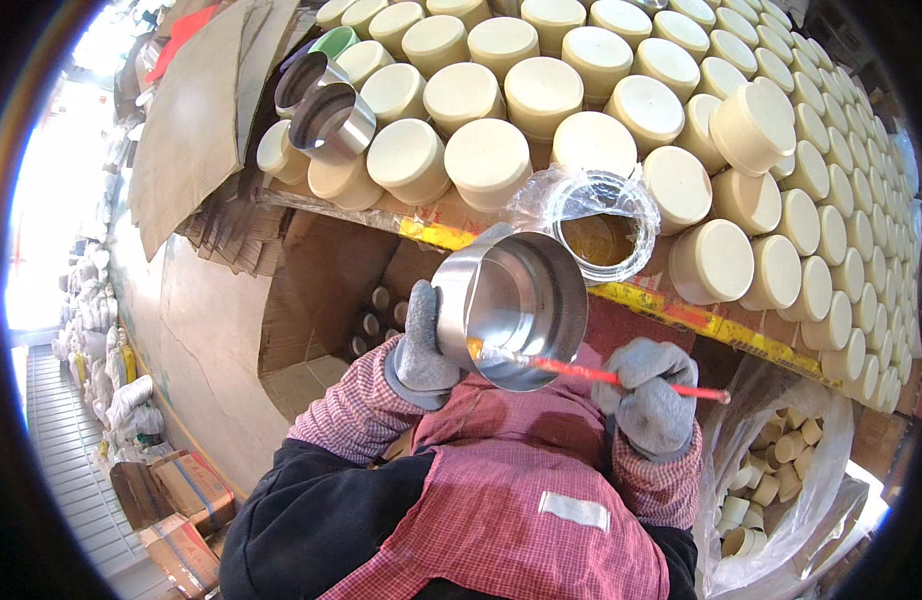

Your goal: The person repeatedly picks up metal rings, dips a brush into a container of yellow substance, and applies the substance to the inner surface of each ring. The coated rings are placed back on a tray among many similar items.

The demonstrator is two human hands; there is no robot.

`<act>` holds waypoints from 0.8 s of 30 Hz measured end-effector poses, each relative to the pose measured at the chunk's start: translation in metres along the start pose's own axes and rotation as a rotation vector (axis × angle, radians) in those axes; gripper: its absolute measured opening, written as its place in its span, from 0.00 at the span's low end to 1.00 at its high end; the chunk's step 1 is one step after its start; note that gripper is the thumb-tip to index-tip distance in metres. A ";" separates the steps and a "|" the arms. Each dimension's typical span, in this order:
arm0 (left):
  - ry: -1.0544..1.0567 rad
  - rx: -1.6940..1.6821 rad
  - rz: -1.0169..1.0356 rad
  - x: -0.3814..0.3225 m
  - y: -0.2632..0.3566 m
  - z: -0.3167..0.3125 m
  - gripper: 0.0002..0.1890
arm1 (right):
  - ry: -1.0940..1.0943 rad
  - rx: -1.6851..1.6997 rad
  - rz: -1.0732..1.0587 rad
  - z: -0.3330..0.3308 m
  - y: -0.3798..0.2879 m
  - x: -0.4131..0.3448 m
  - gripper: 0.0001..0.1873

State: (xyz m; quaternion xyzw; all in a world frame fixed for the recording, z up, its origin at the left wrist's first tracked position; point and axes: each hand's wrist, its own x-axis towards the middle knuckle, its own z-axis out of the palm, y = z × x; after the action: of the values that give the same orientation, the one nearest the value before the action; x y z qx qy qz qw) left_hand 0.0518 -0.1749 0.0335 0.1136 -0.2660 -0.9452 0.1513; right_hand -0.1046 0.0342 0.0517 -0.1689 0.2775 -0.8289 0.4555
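Observation:
My left hand (pixel 429 341), in a grey work glove, grips a round stainless steel cup (pixel 455 300) by its outer wall, its wide mouth tilted toward me. In my right hand (pixel 652 394), also gloved in grey, is a thin red-handled brush (pixel 581 370). The brush reaches leftward to the cup, its tip by the near side of the rim, where a spot of amber stuff shows. Just beyond the cup, a plastic-wrapped tub (pixel 648 202) holds an amber liquid (pixel 600 238).
Rows of upside-down cream plastic cups (pixel 487 161) cover the bench, which has a yellow-taped front edge (pixel 656 306). Two steel cups (pixel 332 124) sit at its left end near cardboard sheets (pixel 195 127). A clear bag (pixel 828 427) of cream pieces stands low right; cartons (pixel 195 491) lie lower left.

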 end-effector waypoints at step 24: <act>0.166 0.805 0.172 0.016 0.035 -0.027 0.56 | -0.594 -1.421 -0.084 0.015 -0.077 0.022 0.17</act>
State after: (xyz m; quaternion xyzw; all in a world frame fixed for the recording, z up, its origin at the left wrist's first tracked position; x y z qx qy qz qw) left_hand 0.0524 -0.2214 0.0275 0.2170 -0.6095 -0.7374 0.1940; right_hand -0.1587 0.0442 0.1116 -0.6467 0.6025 -0.3880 0.2612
